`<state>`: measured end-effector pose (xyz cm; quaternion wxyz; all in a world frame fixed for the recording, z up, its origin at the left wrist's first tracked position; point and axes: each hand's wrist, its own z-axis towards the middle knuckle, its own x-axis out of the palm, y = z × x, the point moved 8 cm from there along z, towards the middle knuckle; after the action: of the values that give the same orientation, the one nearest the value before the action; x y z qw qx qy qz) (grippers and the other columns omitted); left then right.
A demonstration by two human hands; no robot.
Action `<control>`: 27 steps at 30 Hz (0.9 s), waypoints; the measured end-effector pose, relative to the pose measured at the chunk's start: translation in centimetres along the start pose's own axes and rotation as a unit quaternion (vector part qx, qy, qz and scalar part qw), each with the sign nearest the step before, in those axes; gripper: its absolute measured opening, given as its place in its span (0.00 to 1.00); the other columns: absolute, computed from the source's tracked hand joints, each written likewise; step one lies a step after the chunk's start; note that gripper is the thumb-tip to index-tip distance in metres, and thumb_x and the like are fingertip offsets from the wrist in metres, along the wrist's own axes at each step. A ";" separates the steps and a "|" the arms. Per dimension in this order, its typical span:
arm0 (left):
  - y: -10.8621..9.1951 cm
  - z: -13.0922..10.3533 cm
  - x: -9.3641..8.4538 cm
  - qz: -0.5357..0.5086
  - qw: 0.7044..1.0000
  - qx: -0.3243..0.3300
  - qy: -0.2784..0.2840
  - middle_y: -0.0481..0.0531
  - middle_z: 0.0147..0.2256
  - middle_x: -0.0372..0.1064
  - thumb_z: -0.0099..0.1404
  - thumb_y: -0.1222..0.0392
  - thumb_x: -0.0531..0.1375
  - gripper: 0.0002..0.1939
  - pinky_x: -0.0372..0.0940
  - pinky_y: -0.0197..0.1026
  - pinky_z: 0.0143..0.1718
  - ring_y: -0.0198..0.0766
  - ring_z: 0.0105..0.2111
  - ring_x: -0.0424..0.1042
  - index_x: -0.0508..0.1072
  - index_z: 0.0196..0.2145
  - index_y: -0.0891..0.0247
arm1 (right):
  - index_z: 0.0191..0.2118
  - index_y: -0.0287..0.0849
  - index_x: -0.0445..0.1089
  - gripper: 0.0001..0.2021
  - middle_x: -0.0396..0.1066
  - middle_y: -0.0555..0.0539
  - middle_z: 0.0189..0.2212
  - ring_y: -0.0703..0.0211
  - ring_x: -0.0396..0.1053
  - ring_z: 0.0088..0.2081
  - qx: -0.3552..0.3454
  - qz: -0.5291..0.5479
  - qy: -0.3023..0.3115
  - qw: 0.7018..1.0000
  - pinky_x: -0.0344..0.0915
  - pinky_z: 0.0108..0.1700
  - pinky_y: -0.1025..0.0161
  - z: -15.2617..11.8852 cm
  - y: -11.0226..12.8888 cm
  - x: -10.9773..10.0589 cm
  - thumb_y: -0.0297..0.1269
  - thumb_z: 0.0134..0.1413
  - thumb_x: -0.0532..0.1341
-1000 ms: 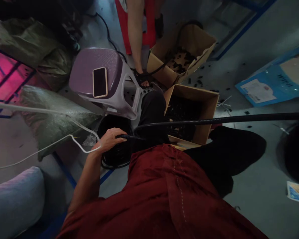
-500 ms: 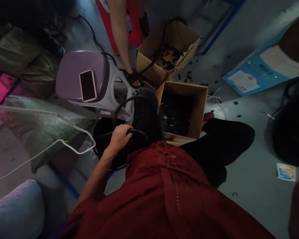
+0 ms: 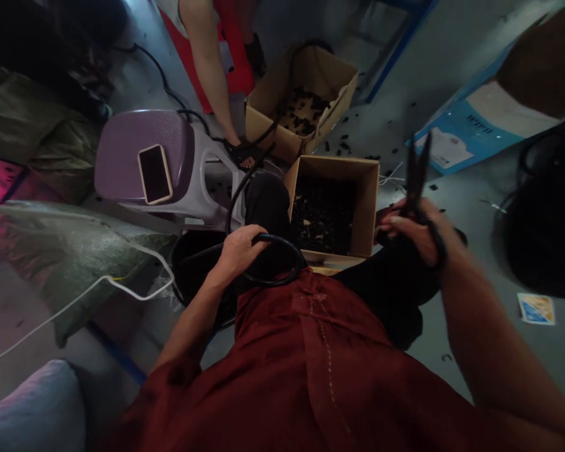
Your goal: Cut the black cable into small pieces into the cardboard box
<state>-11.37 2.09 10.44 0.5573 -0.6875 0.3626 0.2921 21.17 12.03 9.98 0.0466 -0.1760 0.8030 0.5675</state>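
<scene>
My left hand [image 3: 241,250] is closed around a black ribbed hose [image 3: 287,243] that curls in a loop over my lap. One end of the hose rises past my left knee toward the purple stool. In my right hand [image 3: 421,229] is a pair of black scissors [image 3: 418,172], the blades pointing away from me and slightly parted. Just left of the scissors, between my legs, stands a cardboard box [image 3: 370,204] holding a dark heap of small black pieces. A dark tub [image 3: 181,251] sits under my left forearm, partly hidden.
A phone [image 3: 155,174] lies on the purple stool [image 3: 117,154]. Another person's arm [image 3: 209,69] reaches down beside a second cardboard box [image 3: 263,122]. A blue carton [image 3: 494,125] stands at right. A white cable [image 3: 82,292] crosses the left side. Black scraps dot the floor.
My right hand has come into view at the right, bringing the scissors. The left hand has shifted slightly right with the hose, whose loop now lies lower across my lap.
</scene>
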 end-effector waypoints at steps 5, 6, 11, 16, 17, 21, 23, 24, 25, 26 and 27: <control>-2.3 1.7 -1.0 -0.026 0.997 -0.023 -0.062 0.51 0.34 0.72 0.61 0.54 0.55 0.11 0.59 0.36 0.37 0.36 0.35 0.69 0.72 0.35 0.62 | 0.40 0.48 0.59 0.19 0.69 0.49 0.35 0.58 0.68 0.36 -0.024 0.064 0.177 0.982 0.65 0.37 0.58 -2.9 1.0 10.4 0.40 0.40 0.65; -2.8 2.0 -1.2 -0.038 0.996 -0.027 -0.073 0.50 0.33 0.71 0.61 0.53 0.55 0.11 0.58 0.36 0.36 0.36 0.34 0.68 0.72 0.35 0.62 | 0.40 0.48 0.58 0.20 0.68 0.50 0.35 0.58 0.68 0.36 -0.023 0.077 0.185 0.979 0.65 0.37 0.58 -3.2 1.0 11.8 0.39 0.39 0.65; -3.6 2.4 -1.8 -0.128 0.987 -0.051 -0.077 0.47 0.29 0.69 0.59 0.51 0.56 0.12 0.57 0.34 0.33 0.33 0.31 0.65 0.72 0.34 0.62 | 0.41 0.48 0.54 0.20 0.64 0.55 0.29 0.62 0.66 0.27 -0.009 0.153 0.161 0.975 0.66 0.31 0.60 -3.3 0.0 14.8 0.39 0.41 0.62; -1.6 1.3 -1.5 -0.203 0.969 -0.118 -0.078 0.44 0.24 0.62 0.56 0.49 0.57 0.14 0.54 0.33 0.29 0.30 0.26 0.60 0.70 0.31 0.64 | 0.42 0.47 0.57 0.18 0.65 0.51 0.31 0.60 0.65 0.27 -0.068 -0.047 0.002 0.997 0.65 0.32 0.58 -2.1 -1.2 8.9 0.40 0.42 0.59; -1.3 1.0 -1.3 -0.218 0.965 -0.122 -0.077 0.43 0.23 0.61 0.56 0.48 0.57 0.15 0.54 0.33 0.28 0.30 0.26 0.59 0.70 0.31 0.64 | 0.42 0.45 0.59 0.18 0.66 0.48 0.33 0.57 0.66 0.31 -0.099 -0.123 -0.058 0.986 0.64 0.36 0.57 -2.0 -1.0 6.7 0.39 0.43 0.59; -0.1 0.3 -0.6 -0.236 0.962 -0.128 -0.058 0.43 0.23 0.59 0.55 0.47 0.58 0.15 0.53 0.32 0.27 0.30 0.25 0.58 0.68 0.28 0.64 | 0.44 0.44 0.62 0.19 0.69 0.43 0.36 0.54 0.67 0.33 -0.132 -0.284 -0.206 0.927 0.62 0.37 0.57 -1.5 -0.8 -1.0 0.38 0.43 0.58; 0.7 -0.1 -0.5 -0.222 0.965 -0.125 -0.057 0.43 0.23 0.60 0.55 0.47 0.57 0.15 0.53 0.32 0.28 0.30 0.26 0.59 0.68 0.28 0.64 | 0.45 0.46 0.63 0.21 0.69 0.43 0.35 0.54 0.67 0.32 -0.128 -0.318 -0.262 0.902 0.62 0.35 0.57 -1.3 -0.9 -4.4 0.36 0.39 0.60; 1.1 -0.4 -0.5 -0.211 0.969 -0.120 -0.056 0.43 0.24 0.61 0.56 0.48 0.57 0.15 0.54 0.32 0.29 0.30 0.26 0.60 0.68 0.28 0.64 | 0.46 0.47 0.63 0.23 0.70 0.42 0.35 0.53 0.68 0.32 -0.125 -0.330 -0.286 0.891 0.61 0.34 0.56 -1.2 -0.9 -5.9 0.35 0.38 0.60; 1.5 -0.7 -0.4 -0.194 0.973 -0.114 -0.053 0.44 0.24 0.62 0.57 0.48 0.57 0.14 0.54 0.33 0.29 0.30 0.27 0.61 0.68 0.29 0.63 | 0.48 0.48 0.62 0.26 0.70 0.41 0.36 0.52 0.69 0.34 -0.127 -0.336 -0.300 0.884 0.61 0.33 0.56 -1.1 -0.9 -7.1 0.35 0.36 0.61; 1.9 -1.1 -0.1 -0.174 0.978 -0.107 -0.047 0.44 0.24 0.63 0.57 0.48 0.57 0.14 0.54 0.33 0.30 0.30 0.27 0.62 0.69 0.29 0.63 | 0.49 0.48 0.62 0.27 0.71 0.40 0.36 0.50 0.69 0.35 -0.131 -0.347 -0.325 0.870 0.61 0.33 0.54 -1.2 -0.6 -8.2 0.35 0.36 0.61; 2.4 -1.5 0.3 -0.151 0.982 -0.102 -0.037 0.44 0.25 0.63 0.58 0.49 0.56 0.13 0.54 0.33 0.30 0.31 0.27 0.62 0.69 0.29 0.63 | 0.49 0.49 0.62 0.28 0.71 0.39 0.36 0.48 0.70 0.36 -0.131 -0.359 -0.330 0.863 0.60 0.33 0.53 -1.1 -0.5 -8.9 0.35 0.36 0.62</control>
<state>-13.19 0.28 9.15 0.5347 -0.7765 0.2017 0.2655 29.74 12.88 12.37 0.4858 -0.2591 0.5400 0.6366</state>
